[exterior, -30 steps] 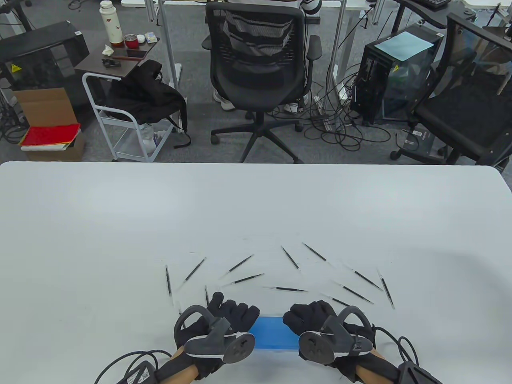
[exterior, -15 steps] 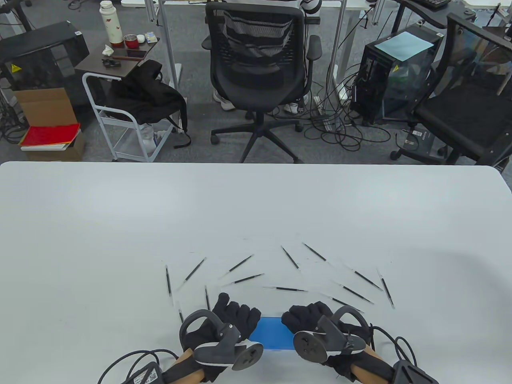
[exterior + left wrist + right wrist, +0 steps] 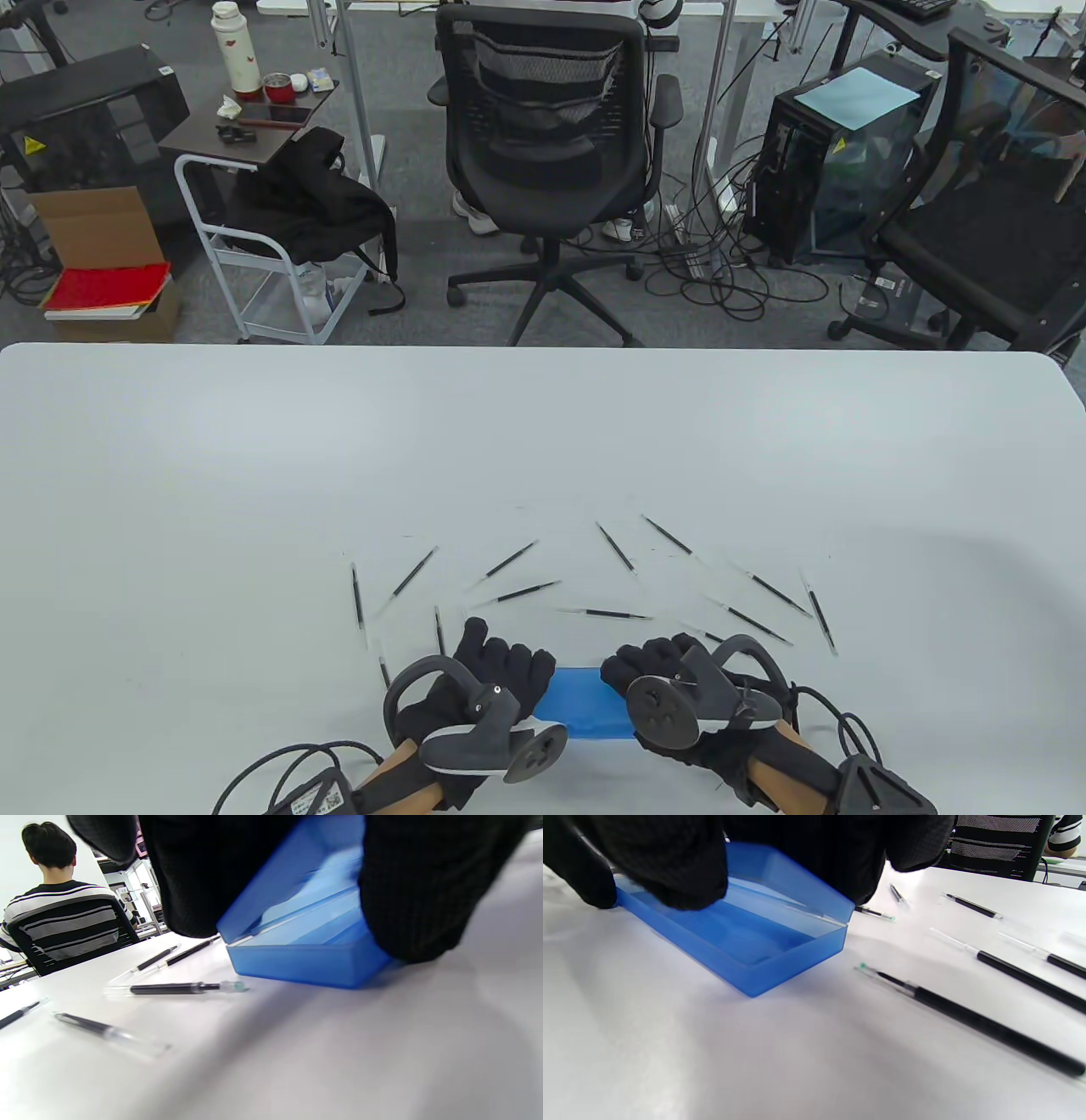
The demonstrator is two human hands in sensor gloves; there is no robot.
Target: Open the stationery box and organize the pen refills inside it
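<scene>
Translucent blue stationery box (image 3: pixel 780 955), lid part-raised

The table view looks down from above the near edge; both wrist views sit low and close, sharing the blue box (image 3: pixel 585 706) from opposite ends.

No readable text, brand or number anywhere. Yellow triangular warning stickers on black cabinet (image 3: pixel 34 145) at far left and on computer tower (image 3: pixel 839 145) at right; symbols too small to make out. White label on cable box (image 3: pixel 318 796) illegible.
</scene>
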